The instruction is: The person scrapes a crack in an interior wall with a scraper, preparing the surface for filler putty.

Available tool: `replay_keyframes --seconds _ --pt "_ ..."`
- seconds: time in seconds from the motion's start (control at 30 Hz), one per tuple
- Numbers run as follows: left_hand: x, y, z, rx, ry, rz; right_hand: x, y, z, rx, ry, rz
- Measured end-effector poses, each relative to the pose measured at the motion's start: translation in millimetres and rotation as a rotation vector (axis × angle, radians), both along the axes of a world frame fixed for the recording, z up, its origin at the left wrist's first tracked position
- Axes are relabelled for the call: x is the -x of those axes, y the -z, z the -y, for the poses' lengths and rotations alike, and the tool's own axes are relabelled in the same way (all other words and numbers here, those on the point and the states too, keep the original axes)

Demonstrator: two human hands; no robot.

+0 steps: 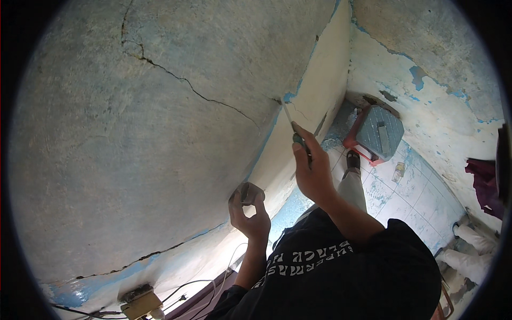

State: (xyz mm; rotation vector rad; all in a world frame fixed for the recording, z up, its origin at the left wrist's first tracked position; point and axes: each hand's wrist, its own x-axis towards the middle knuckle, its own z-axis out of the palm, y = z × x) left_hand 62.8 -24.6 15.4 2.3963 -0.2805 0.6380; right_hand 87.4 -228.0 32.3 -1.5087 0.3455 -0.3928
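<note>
My right hand is closed around the dark green handle of a slim tool with a narrow, light-coloured blade. Its tip meets the wall near a flaked blue patch, where the grey plaster borders the cream paint. Whether the blade is flat or round I cannot tell. Lower and to the left, my left hand grips a small grey-brown angular piece between thumb and fingers, close to the wall. The bare grey plaster carries a long dark crack.
A grey-topped red stool stands in the corner, with a small packet on the tiled floor. An electrical box with cables is low on the left. Another person's light trousers show at the right, below a maroon cloth.
</note>
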Motion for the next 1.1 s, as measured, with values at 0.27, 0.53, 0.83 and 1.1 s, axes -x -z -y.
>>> replay_keyframes --seconds 0.27,0.53,0.83,1.1 --pt "-3 0 0 -0.016 -0.031 0.000 -1 -4 1 -0.020 0.017 -0.003" --pt "-2 -5 6 0.042 -0.022 -0.040 -1 -4 -1 -0.012 0.020 -0.021" --pt "-1 -1 6 0.015 -0.021 -0.025 -3 -4 2 -0.010 0.050 0.026" --pt "-3 -2 8 -0.004 -0.044 0.002 -6 2 -7 -0.012 0.094 0.063"
